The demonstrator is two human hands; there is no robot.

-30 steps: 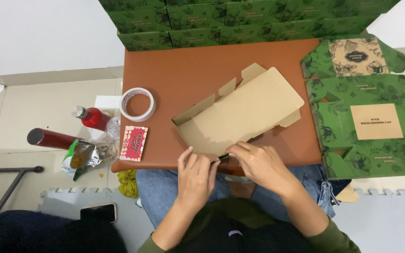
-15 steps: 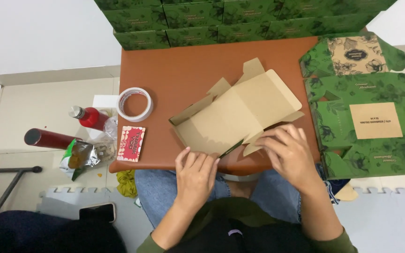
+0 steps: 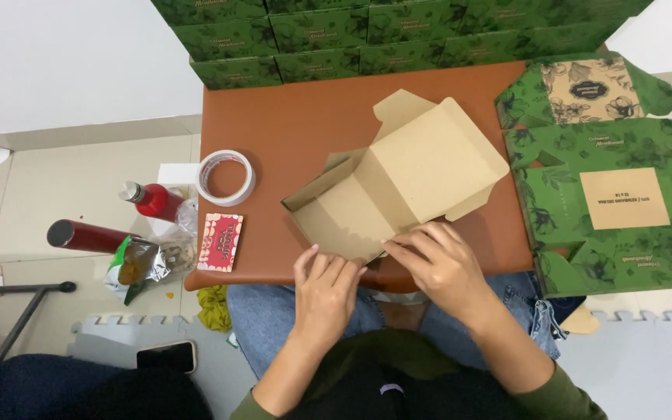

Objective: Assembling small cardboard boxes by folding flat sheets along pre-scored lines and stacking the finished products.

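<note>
A small brown table [image 3: 274, 117] stands on a pale tiled floor against a white wall, seen from above your lap. A half-folded plain cardboard box [image 3: 398, 183] lies on the near half of the table, its lid flap spread away from you. Your left hand [image 3: 326, 289] rests flat, fingers together, on the box's near edge. Your right hand [image 3: 441, 268] curls over the same edge, fingertips pinching a front flap.

The box could buckle or the flap crease crooked if you press unevenly, since it overhangs the table's near edge.

At the table's left edge sit one roll of clear tape [image 3: 225, 177] and one small red patterned packet [image 3: 220, 242]. Two red bottles [image 3: 149, 200] lie on the floor. A stack of flat green printed boxes [image 3: 608, 202] sits to the right; the row of folded green boxes [image 3: 367, 35] along the wall runs out of frame, uncountable.
</note>
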